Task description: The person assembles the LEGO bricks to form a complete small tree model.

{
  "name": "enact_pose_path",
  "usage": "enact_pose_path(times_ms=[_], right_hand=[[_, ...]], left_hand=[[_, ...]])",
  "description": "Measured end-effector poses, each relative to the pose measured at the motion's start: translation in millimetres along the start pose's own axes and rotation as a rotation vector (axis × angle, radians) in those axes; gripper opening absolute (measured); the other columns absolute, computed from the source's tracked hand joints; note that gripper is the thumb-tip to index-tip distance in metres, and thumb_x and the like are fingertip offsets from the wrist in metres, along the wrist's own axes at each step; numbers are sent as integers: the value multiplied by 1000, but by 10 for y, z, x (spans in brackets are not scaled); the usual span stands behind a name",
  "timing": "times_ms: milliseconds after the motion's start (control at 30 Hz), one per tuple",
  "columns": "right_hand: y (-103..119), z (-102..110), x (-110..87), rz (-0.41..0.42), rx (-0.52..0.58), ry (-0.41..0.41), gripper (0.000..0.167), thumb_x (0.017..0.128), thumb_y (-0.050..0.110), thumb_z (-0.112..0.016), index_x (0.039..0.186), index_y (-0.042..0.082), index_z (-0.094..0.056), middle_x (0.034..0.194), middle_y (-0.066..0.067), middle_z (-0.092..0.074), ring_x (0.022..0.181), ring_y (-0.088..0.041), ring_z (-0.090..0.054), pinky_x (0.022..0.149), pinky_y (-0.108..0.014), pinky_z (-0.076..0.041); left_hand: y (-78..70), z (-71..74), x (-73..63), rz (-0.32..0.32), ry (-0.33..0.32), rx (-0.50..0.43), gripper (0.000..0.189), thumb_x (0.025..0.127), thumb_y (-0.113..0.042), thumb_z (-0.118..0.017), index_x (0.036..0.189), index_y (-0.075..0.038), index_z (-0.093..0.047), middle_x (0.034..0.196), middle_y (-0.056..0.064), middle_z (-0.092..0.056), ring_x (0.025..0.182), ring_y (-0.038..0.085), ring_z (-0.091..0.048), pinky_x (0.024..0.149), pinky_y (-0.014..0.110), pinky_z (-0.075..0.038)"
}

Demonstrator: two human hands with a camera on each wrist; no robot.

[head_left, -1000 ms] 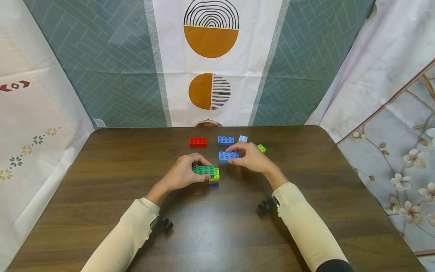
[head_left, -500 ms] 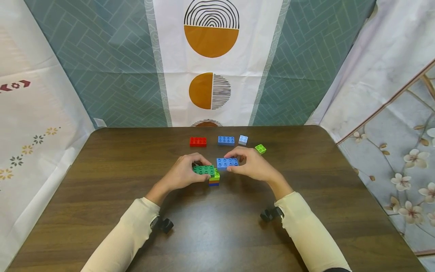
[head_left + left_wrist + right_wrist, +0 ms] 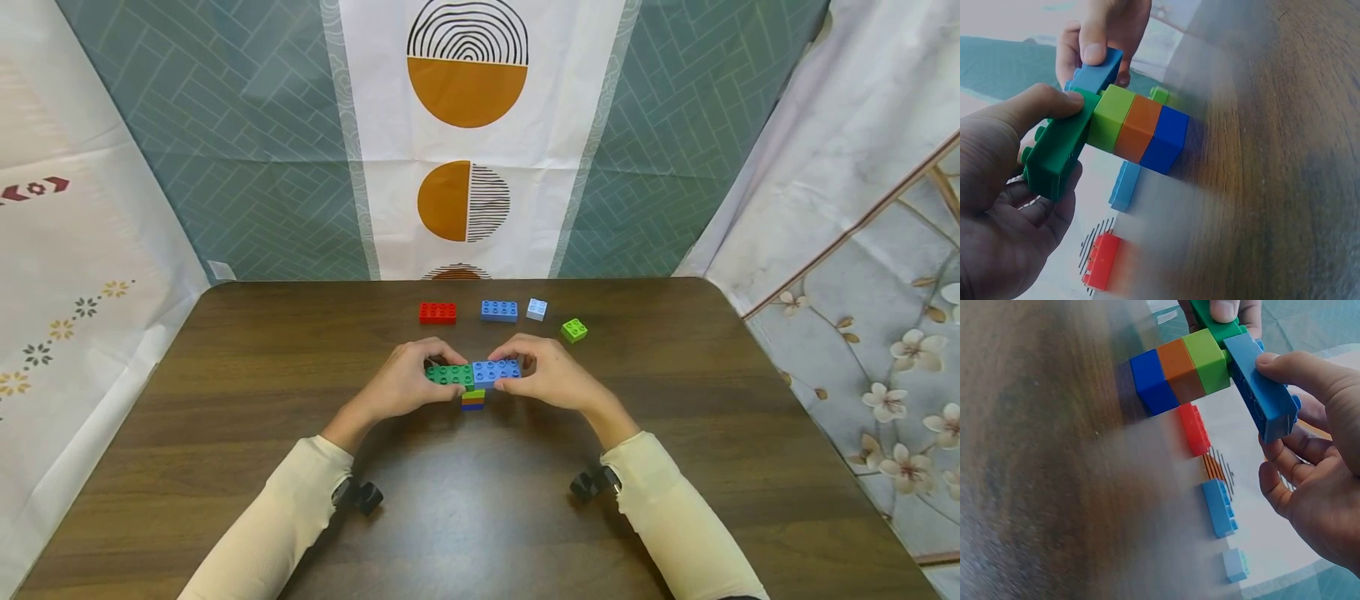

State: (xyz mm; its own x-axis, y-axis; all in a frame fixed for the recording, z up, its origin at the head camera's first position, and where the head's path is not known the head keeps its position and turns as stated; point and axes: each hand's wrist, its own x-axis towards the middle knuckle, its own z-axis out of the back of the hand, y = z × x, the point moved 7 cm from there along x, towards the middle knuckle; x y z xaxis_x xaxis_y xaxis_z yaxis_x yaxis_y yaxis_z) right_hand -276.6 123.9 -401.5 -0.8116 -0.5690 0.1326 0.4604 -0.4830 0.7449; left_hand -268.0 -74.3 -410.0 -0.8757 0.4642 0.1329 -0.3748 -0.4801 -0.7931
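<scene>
Left hand (image 3: 408, 379): thumb and fingers curled, parted only by the brick's breadth; pinches the green brick (image 3: 448, 375) across its long sides.
Right hand (image 3: 553, 373): curled likewise, thumb on the near side; pinches the mid-blue brick (image 3: 497, 372).
Held bricks: smooth, hard plastic, oblong, round studs in two rows of four; placed end to end above the stack (image 3: 472, 401), green overhanging to its left, blue to its right.
Stack: three squarish blocks with sharp corners, lime block (image 3: 1110, 119) uppermost, orange block (image 3: 1137, 130) between, dark-blue block (image 3: 1169, 140) at the base.
Seam: narrow gap under the mid-blue brick in the right wrist view, a lime stud showing in it.
Loose bricks: at the far side, a red brick (image 3: 437, 312) and second blue brick (image 3: 499, 311), both oblong; pale-blue brick (image 3: 536, 309) and small lime brick (image 3: 574, 330), both short and squarish, the lime one askew.
Tabletop (image 3: 225, 400): dark brown, wood-grained, soft sheen, rounded far corners.
Sleeves (image 3: 270, 508): cream fabric, wrinkled near the cuffs.
Backdrop (image 3: 637, 183): creased cloth, grey-green herringbone beside a white central panel.
</scene>
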Motion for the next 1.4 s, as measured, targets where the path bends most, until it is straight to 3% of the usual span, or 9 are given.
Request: enact_pose_path(times_ms=[267,800,1167,1400], right_hand=[[-14,-57,9,-12,25,-20,31,88,26,-82,117,19,-75,110,3,-70,93,-18,-57,76,-34,-51],[-22,-84,1,-60,27,-22,29,86,26,-83,114,21,-76,110,4,-69,95,-19,-56,74,-30,-51],[42,-101,20,-23,18,-20,26,86,19,-83,112,16,-76,110,2,-69,101,-19,-60,83,-36,-58],[77,-97,27,0,-3,-26,27,86,17,-83,112,14,-77,109,0,-70,99,-18,-60,82,-37,-59]], left_hand=[[4,5,1,1,-5,0,28,83,-20,-85,109,-16,-76,106,0,-72,93,18,-63,77,29,-56],[14,-16,-2,-2,-19,-5,28,83,-20,-86,109,-15,-77,107,2,-73,93,18,-64,77,29,-57],[19,-17,0,10,-22,5,27,82,-20,-86,108,-16,-77,106,0,-75,92,16,-66,76,28,-58],[-13,-4,1,-17,-36,9,29,82,-20,-86,109,-14,-77,106,2,-75,90,16,-67,76,27,-57]])
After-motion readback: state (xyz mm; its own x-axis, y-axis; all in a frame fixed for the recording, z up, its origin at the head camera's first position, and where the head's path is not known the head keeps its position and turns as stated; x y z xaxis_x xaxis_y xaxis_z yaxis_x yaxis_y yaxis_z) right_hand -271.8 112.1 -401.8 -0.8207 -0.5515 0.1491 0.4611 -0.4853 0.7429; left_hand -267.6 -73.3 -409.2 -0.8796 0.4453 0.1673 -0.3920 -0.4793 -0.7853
